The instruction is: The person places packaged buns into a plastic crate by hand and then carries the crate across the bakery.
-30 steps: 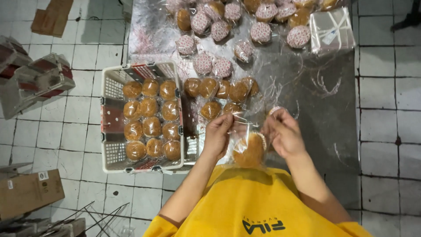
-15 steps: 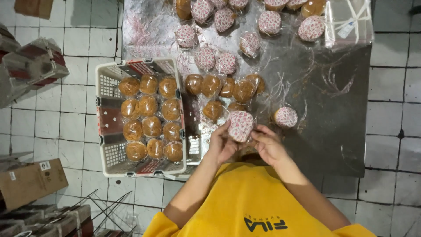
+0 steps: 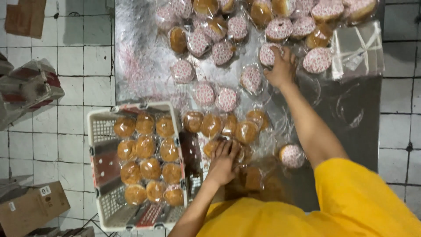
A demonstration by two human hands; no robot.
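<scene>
Reaching right hand (image 3: 280,68) flat onto wrapped patterned bun (image 3: 269,54), upper centre, grip unclear; left hand (image 3: 222,163) spread on plain buns (image 3: 228,147) mid-frame (beside white crate (image 3: 97,131)). Next: close fingers.

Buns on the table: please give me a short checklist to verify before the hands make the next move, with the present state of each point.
1. Left hand rests on an unwrapped bun beside the basket: ok.
2. Right hand reaches a wrapped bun in the far pile: ok.
3. Grip closed on either bun: cannot tell.
4. Basket holds rows of buns; free space near its front edge: ok.
5. One wrapped bun lies alone under the right forearm, risk of a knock: not ok.
</scene>
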